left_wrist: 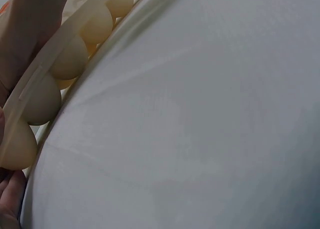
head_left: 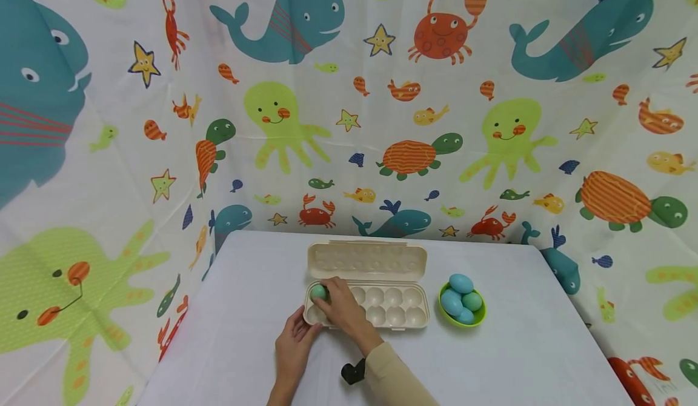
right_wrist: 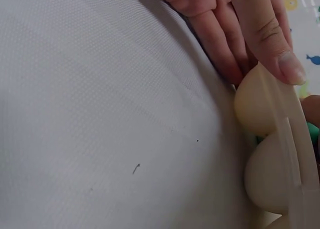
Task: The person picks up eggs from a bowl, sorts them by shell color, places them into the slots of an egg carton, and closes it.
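An open beige egg carton lies on the white table, its lid folded back to the far side. My right hand reaches over its left end and holds a green egg between thumb and fingers at the far left cup. At the front left corner my left hand grips the carton, with the thumb over the rim and the fingers beside the end cup. From the side, the left wrist view shows the rounded undersides of the cups. The cups on the right show no eggs.
Right of the carton stands a lime-green bowl with several blue eggs and a green egg. A black object sits by the right sleeve. A sea-animal curtain hangs behind the table and along its sides.
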Motion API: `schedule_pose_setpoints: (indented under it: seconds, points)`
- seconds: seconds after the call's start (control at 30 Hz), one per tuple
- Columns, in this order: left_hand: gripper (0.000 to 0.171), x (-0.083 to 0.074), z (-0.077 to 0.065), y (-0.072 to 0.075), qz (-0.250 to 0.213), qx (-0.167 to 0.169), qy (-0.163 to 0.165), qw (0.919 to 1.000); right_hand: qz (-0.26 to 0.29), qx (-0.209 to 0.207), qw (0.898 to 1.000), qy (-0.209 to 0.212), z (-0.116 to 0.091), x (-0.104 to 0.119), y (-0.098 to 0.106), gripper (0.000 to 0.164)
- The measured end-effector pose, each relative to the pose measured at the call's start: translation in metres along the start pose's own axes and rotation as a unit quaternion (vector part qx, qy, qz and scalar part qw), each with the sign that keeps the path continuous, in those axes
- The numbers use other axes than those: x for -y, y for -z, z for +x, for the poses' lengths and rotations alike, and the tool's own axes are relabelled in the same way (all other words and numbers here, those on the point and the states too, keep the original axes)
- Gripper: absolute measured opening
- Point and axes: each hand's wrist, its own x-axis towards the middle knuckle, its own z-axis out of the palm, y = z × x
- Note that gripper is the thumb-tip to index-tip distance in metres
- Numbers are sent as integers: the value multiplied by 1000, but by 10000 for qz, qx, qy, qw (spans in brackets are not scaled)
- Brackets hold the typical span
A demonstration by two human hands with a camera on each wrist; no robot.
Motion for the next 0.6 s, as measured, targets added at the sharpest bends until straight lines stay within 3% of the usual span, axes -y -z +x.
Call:
schedule_pose_setpoints:
  seconds: [0.2, 0.4, 0.6]
  points:
    - [65, -2, -1, 1, 37, -50, 0, 10000, -288, 61, 9995, 80, -1, 0, -4, 38]
    - [65, -1, 0, 0, -30, -49, 5, 10000, -740, -142, 9968, 280, -3, 0, -6, 41]
    - [62, 1, 1, -1, -88, -91, -153, 9998, -880, -117, 9955, 327, -4, 1, -4, 45]
